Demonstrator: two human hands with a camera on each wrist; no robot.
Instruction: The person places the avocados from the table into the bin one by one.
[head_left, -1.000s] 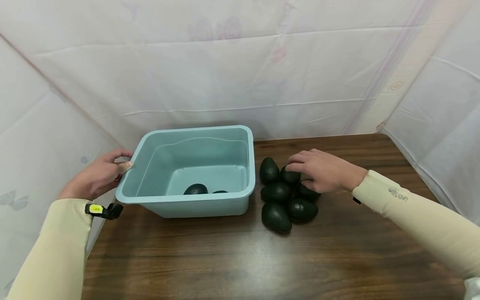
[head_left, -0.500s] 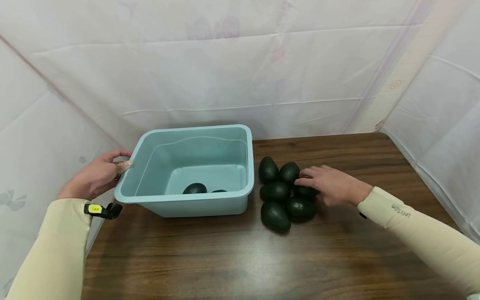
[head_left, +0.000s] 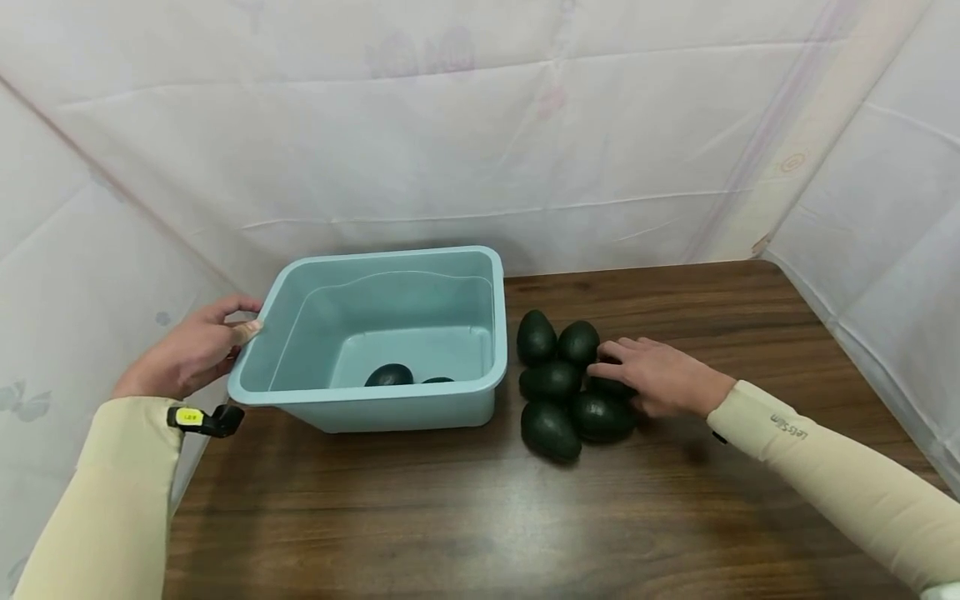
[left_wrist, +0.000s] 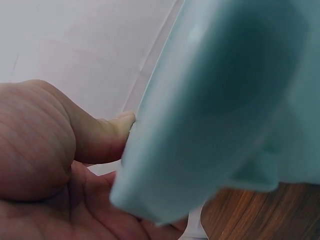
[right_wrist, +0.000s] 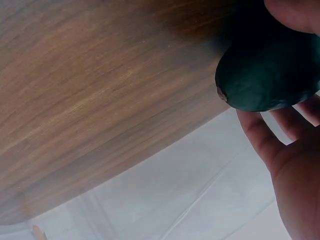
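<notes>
Trouble I'm watching for — right hand (head_left: 663, 377) curling around one avocado (head_left: 611, 385) in the pile, nudging neighbours loose — left hand (head_left: 191, 350) pinching the tub (head_left: 390, 400) rim.

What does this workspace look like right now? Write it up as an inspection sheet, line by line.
Surface: dark wooden table.
Job's things: light blue tub with two avocados inside; six avocados clustered to its right.
Clutter: nothing seen.
Hands: left hand grips the tub's left rim, thumb on the rim. Right hand lies over the avocado under the fingers, fingers curled round it.
Cables: nothing seen; a small black and yellow clip sits at the left sleeve cuff.
Surroundings: white sheeting behind and at both sides.
</notes>
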